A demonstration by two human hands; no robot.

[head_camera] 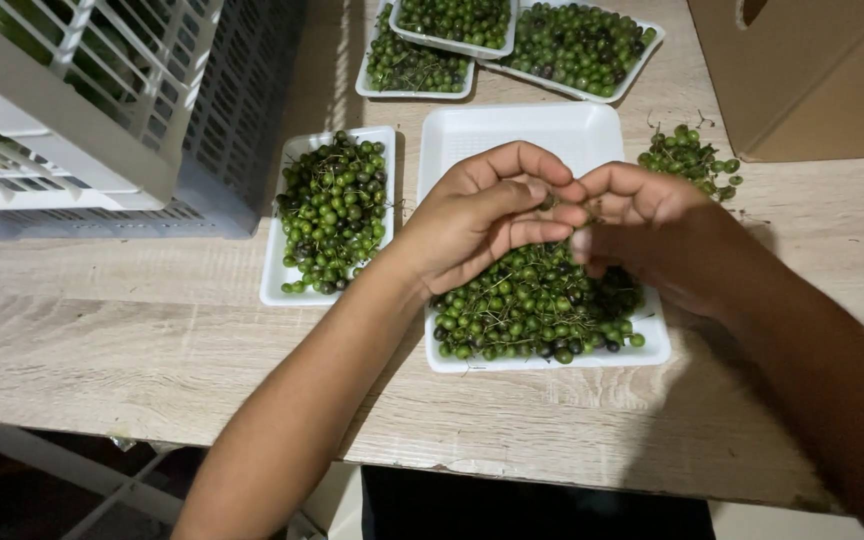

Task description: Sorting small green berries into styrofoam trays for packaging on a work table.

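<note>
a pale wooden table (pixel 102 340) carries a grey crate (pixel 102 110), cut off at left, a cardboard box (pixel 812 70) and a white foam tray (pixel 512 135) half filled with small green berries (pixel 522 305). above it the left hand (pixel 477 215) and right hand (pixel 642 225) meet, fingertips pressed together; whatever they pinch is hidden.

A white foam tray (pixel 512 135) lies flat at the centre of the frame, its long side running away from the viewer. Its upper half is bare, showing a faintly ribbed floor; its lower half carries a heap of small round berries (pixel 522 305), mostly bright green with some dark, nearly black ones toward the right, all tangled on thin brownish stems. The heap reaches the tray's lower rim and both side rims. Just above the heap, a small piece of the cluster (pixel 550 200) is pinched between fingertips, too hidden to make out.
</note>
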